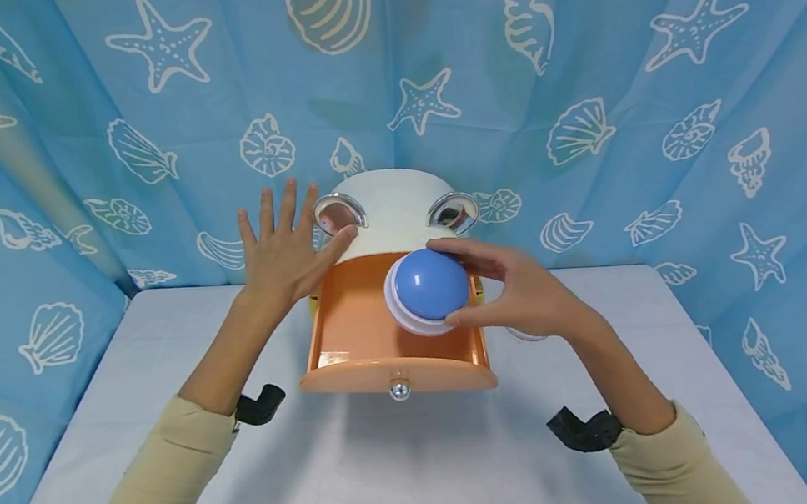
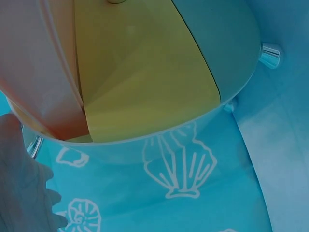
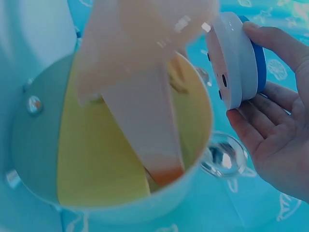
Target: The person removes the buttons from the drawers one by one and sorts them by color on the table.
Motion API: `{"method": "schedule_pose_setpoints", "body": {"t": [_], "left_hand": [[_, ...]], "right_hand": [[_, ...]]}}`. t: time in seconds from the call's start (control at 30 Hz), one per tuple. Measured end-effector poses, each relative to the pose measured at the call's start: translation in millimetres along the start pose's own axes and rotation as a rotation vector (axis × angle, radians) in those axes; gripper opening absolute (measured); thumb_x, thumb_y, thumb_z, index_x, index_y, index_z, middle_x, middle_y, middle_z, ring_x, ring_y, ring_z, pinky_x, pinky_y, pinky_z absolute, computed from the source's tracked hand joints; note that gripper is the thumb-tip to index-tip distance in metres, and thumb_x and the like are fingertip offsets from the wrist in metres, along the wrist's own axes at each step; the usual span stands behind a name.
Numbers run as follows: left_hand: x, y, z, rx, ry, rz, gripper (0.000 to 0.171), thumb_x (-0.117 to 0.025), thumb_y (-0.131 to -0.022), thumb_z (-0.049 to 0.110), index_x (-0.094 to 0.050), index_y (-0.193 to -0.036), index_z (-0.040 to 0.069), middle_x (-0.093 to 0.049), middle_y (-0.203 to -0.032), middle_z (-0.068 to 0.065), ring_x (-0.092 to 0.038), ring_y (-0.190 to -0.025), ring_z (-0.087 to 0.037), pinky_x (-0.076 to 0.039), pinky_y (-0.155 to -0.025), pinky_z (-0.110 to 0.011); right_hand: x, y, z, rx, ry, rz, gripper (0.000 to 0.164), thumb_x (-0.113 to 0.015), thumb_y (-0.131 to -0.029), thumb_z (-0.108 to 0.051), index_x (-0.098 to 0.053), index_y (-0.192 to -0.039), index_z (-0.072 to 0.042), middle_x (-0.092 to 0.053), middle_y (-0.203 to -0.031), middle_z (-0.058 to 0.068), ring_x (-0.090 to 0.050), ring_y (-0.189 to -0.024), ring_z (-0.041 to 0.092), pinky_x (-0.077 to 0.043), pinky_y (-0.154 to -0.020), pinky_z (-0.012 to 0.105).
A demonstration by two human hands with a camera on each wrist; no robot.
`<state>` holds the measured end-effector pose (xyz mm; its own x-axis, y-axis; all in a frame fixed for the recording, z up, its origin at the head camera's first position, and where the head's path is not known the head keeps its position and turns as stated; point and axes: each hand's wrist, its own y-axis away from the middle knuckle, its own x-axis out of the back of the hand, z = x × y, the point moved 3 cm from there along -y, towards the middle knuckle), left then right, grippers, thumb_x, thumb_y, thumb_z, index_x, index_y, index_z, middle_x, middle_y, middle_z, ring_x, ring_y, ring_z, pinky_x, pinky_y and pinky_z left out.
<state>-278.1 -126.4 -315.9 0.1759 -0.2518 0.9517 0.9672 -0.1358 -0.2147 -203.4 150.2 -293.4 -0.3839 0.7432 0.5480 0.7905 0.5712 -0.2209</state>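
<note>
A small rounded cabinet stands on the table, with a white top, yellow and green panels and chrome-ringed knobs. Its orange drawer is pulled out toward me, a silver knob on the front. My right hand grips a round blue dome on a white base by its edge, over the drawer. In the right wrist view, dark slots show in the base's underside. My left hand has its fingers spread straight, the thumb reaching to the cabinet's white top by the left knob.
A white table carries the cabinet. Behind and around it hangs a blue curtain printed with shells and starfish. The rim of a white round thing shows below my right hand. Each forearm wears a black strap piece.
</note>
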Motion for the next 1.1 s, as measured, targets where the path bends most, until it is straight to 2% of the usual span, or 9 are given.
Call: {"method": "schedule_pose_setpoints", "body": {"t": [0.3,0.6,0.9,1.1], "left_hand": [[0.2,0.0,-1.5,-0.002,0.005,-0.004,0.092,-0.032,-0.094,0.075,-0.008,-0.162,0.019,0.001,-0.167,-0.011,0.006,-0.150,-0.041,0.013,-0.111,-0.064],[0.1,0.1,-1.4,-0.005,0.010,-0.006,0.093,-0.033,-0.093,0.075,-0.009,-0.162,0.018,0.001,-0.167,-0.011,0.006,-0.150,-0.041,0.013,-0.111,-0.065],[0.2,0.5,-1.2,-0.004,0.015,-0.001,0.092,-0.034,-0.094,0.074,-0.010,-0.162,0.017,0.000,-0.167,-0.012,0.006,-0.150,-0.041,0.013,-0.111,-0.065],[0.1,0.6,-1.3,-0.004,0.008,-0.006,0.092,-0.034,-0.094,0.073,-0.009,-0.162,0.017,0.001,-0.167,-0.011,0.006,-0.150,-0.041,0.012,-0.111,-0.065]], "right_hand": [[36,23,11,0.009,0.023,0.113,0.076,-0.083,-0.079,-0.001,-0.050,-0.147,-0.008,-0.050,-0.147,0.011,-0.052,-0.130,0.034,-0.049,-0.096,0.031],[68,52,32,-0.088,0.114,0.246,0.074,-0.082,-0.081,-0.002,-0.049,-0.148,-0.007,-0.049,-0.148,0.015,-0.049,-0.131,0.040,-0.044,-0.094,0.017],[99,81,86,-0.197,0.196,0.317,0.073,-0.080,-0.086,-0.010,-0.045,-0.151,-0.009,-0.045,-0.150,0.019,-0.046,-0.133,0.043,-0.042,-0.095,0.015],[108,95,127,-0.311,0.216,0.313,0.075,-0.077,-0.090,-0.018,-0.039,-0.153,-0.004,-0.040,-0.152,0.023,-0.040,-0.136,0.046,-0.040,-0.100,0.028]]}}
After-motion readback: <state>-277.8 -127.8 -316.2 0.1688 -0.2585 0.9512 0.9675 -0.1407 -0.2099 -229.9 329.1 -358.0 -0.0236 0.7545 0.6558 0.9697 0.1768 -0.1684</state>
